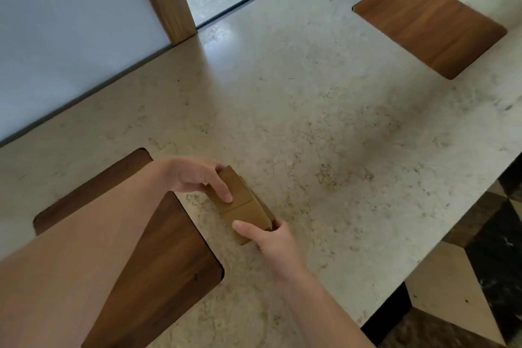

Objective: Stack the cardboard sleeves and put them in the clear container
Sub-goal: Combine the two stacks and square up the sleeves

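gripping, left hand (195, 176): fingers curled over the far end of the cardboard sleeves (243, 206), fingertip pressed on top.
near wooden inset (158, 263): under the left forearm.
cardboard sleeves: flat brown stack on the stone table (324, 121), between both hands.
right hand (272, 240): pinching the stack's near end, thumb on top.
far wooden inset (429, 24): well apart, upper right.

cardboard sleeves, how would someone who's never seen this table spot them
On the pale speckled stone table, look just right of the near dark wooden inlay panel. The flat tan cardboard sleeves lie there, pinched between the left hand and right hand.
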`<state>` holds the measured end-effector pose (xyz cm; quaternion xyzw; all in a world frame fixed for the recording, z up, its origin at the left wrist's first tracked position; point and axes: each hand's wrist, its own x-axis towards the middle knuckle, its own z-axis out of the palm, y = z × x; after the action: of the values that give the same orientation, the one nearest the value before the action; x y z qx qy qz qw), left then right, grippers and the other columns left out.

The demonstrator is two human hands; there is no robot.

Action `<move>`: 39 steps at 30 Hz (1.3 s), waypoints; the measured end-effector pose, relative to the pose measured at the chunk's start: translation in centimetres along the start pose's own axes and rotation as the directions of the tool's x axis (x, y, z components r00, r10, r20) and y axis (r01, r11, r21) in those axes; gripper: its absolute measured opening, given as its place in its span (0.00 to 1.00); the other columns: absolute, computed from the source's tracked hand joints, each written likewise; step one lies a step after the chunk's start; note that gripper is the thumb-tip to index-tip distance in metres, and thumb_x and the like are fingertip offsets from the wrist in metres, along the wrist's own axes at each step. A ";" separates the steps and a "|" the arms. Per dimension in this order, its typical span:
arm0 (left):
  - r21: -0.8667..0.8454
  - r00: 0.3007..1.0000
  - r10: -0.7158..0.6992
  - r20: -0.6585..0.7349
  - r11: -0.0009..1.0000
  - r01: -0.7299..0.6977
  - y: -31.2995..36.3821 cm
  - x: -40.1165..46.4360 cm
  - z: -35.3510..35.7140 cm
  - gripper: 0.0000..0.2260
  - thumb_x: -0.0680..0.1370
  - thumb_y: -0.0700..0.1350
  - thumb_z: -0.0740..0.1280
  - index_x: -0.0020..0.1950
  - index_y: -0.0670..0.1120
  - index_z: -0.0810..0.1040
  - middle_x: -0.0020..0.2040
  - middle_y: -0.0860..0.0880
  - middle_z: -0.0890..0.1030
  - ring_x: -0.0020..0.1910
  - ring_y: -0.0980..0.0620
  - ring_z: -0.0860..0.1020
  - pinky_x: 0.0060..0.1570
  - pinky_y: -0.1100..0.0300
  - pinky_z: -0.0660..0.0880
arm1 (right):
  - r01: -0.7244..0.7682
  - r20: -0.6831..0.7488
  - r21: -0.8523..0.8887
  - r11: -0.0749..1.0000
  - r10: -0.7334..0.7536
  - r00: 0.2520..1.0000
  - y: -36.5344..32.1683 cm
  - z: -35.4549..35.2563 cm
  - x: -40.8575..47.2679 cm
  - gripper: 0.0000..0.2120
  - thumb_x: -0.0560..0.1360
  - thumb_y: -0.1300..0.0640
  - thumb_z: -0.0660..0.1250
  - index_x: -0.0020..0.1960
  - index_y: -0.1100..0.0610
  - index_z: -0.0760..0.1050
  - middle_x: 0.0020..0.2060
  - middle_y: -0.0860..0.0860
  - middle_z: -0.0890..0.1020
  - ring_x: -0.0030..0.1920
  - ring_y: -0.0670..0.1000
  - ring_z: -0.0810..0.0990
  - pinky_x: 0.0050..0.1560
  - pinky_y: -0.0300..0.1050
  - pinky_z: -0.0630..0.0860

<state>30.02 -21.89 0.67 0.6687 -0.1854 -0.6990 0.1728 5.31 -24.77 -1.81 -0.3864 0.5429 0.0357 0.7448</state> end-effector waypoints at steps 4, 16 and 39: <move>0.001 0.996 0.009 0.087 1.000 -0.009 -0.1 0.8 -0.1 0.23 0.70 0.32 0.78 0.64 0.41 0.80 0.60 0.47 0.86 0.61 0.48 0.83 0.62 0.56 0.78 | 0.000 0.013 0.029 1.000 -0.001 1.000 0.5 -0.3 0.6 0.55 0.50 0.45 0.89 0.70 0.54 0.67 0.58 0.49 0.84 0.55 0.51 0.86 0.58 0.54 0.83; -0.067 0.970 0.223 -0.100 0.971 -0.230 -6.1 -3.3 3.8 0.41 0.63 0.40 0.85 0.71 0.53 0.69 0.63 0.51 0.83 0.63 0.52 0.81 0.57 0.56 0.80 | 0.237 0.265 -0.371 0.898 -0.143 0.954 0.6 -3.0 0.8 0.60 0.54 0.43 0.87 0.75 0.46 0.54 0.68 0.47 0.69 0.67 0.47 0.74 0.65 0.49 0.77; 0.328 0.471 0.361 -0.805 0.932 -0.154 -26.3 -7.4 28.9 0.59 0.65 0.74 0.73 0.84 0.56 0.41 0.83 0.56 0.52 0.84 0.52 0.45 0.80 0.45 0.50 | 0.865 0.846 -0.493 0.090 -0.182 0.501 9.3 -5.2 -2.0 0.59 0.66 0.38 0.80 0.83 0.45 0.44 0.78 0.38 0.62 0.79 0.38 0.53 0.79 0.57 0.54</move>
<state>1.64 5.48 -4.69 0.9030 -0.2474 -0.2206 0.2734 -4.01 -20.74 -5.74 -0.8693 -0.0387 0.1511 0.4691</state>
